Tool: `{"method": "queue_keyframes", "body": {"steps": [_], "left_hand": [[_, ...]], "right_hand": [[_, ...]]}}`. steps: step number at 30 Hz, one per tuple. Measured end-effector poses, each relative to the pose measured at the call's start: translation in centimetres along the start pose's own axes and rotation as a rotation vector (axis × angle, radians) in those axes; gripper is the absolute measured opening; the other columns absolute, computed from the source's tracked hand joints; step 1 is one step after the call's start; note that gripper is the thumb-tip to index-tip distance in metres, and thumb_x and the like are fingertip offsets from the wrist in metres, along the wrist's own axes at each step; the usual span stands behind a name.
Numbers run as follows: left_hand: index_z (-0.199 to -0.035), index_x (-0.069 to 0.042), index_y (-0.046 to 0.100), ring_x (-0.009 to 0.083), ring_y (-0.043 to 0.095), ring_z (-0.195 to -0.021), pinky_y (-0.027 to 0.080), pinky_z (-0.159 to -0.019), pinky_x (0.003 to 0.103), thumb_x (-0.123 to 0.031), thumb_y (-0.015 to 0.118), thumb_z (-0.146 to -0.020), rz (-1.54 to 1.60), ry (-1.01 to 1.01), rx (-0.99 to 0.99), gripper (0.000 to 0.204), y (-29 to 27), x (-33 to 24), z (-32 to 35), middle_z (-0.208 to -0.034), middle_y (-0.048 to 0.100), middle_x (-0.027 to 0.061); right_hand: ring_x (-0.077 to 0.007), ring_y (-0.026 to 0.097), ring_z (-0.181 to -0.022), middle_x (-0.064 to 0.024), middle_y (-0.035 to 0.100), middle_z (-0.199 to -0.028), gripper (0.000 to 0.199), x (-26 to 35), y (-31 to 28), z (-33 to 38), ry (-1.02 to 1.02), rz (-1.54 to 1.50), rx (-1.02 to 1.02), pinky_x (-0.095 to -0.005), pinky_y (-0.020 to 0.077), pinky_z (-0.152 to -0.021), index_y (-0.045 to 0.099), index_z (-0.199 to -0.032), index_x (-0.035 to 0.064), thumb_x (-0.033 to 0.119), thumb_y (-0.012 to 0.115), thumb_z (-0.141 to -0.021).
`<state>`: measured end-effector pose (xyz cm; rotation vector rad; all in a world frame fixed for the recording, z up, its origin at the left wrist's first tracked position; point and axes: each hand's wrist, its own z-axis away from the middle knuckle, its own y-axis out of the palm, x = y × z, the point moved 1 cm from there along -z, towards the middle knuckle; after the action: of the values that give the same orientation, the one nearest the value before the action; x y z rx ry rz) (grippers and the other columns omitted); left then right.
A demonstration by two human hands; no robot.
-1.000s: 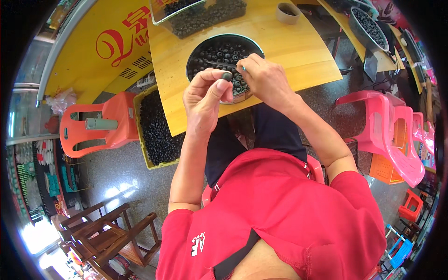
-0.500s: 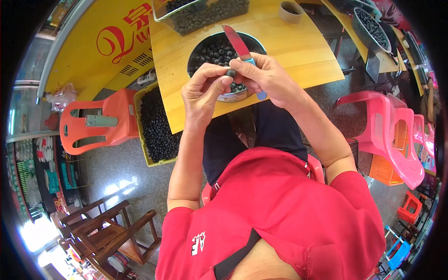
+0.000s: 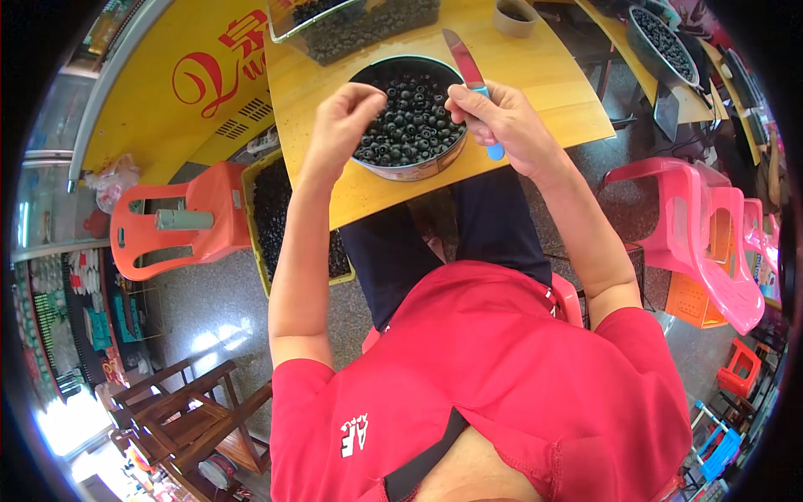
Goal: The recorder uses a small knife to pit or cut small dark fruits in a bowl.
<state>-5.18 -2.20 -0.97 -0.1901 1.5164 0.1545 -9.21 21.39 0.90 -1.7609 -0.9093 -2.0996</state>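
A round metal pan (image 3: pixel 422 173) on the wooden table is filled with small, dark, round fruit-like pieces (image 3: pixel 406 125). My left hand (image 3: pixel 345 121) is over the pan's left edge, with its thumb and fingers closed together; whatever they might hold is hidden. At the right edge of the pan, my right hand (image 3: pixel 500 121) grips a small knife (image 3: pixel 464 58) by its light blue handle. The reddish-looking blade points up and away from me, tilted slightly left. My two hands are apart, on either side of the pan.
On the yellow wooden table (image 3: pixel 552 92) stand a clear tub (image 3: pixel 368 33) of dark pieces and a small round container (image 3: pixel 514 18). A yellow crate (image 3: pixel 259 217) is below its left side. An orange chair (image 3: pixel 222 209) is left, pink chairs (image 3: pixel 669 217) right.
My hands have parted from over the pan, the left moving left, the right moving right with the knife. The dark round piece pinched between them earlier no longer shows.
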Motion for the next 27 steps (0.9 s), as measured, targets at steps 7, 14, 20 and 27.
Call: {"method": "queue_keyframes", "body": {"steps": [7, 14, 20, 27], "left_hand": [[-0.09, -0.007, 0.068, 0.0324, 0.061, -0.088, 0.047, -0.076, 0.042, -0.024, 0.07, -0.077, -1.203, 0.363, 0.129, 0.021, 2.1, 1.1, -0.8, -0.088, 0.062, 0.0127], [-0.099, -0.004, 0.067, 0.0148, 0.062, -0.074, 0.048, -0.069, 0.028, -0.014, 0.067, -0.084, -0.491, 0.111, 0.188, 0.018, 2.3, -0.6, 0.8, -0.085, 0.066, 0.0056], [-0.102, 0.001, 0.065, 0.0063, 0.055, -0.072, 0.045, -0.066, 0.021, -0.008, 0.067, -0.085, -0.187, 0.199, 0.149, 0.019, 3.7, -2.2, 3.6, -0.082, 0.062, 0.0002], [-0.102, 0.001, 0.065, 0.0048, 0.054, -0.074, 0.043, -0.065, 0.02, -0.005, 0.067, -0.085, -0.343, 0.38, 0.145, 0.018, 3.2, -2.6, 4.6, -0.084, 0.06, 0.0]], "right_hand": [[0.0, 0.04, -0.052, 0.0012, 0.059, -0.074, 0.023, -0.6, -0.6, 0.2, 0.004, 0.006, -0.016, -0.0161, 0.032, -0.046, 0.064, -0.088, 0.0044, 0.027, 0.062, -0.093], [0.0007, 0.04, -0.053, 0.0019, 0.06, -0.075, 0.021, -1.5, -0.2, -0.1, -0.001, 0.06, -0.053, -0.0159, 0.0308, -0.047, 0.065, -0.092, 0.0052, 0.026, 0.064, -0.093], [-0.0002, 0.04, -0.053, 0.0036, 0.06, -0.074, 0.019, -1.4, 2.2, -0.6, -0.103, -0.004, -0.048, -0.017, 0.0301, -0.046, 0.063, -0.091, 0.0081, 0.027, 0.067, -0.09], [-0.0004, 0.041, -0.054, 0.007, 0.052, -0.067, 0.017, -1.5, 2.4, -0.7, -0.061, -0.012, -0.019, -0.0177, 0.029, -0.046, 0.062, -0.092, 0.0089, 0.023, 0.07, -0.088]]}}
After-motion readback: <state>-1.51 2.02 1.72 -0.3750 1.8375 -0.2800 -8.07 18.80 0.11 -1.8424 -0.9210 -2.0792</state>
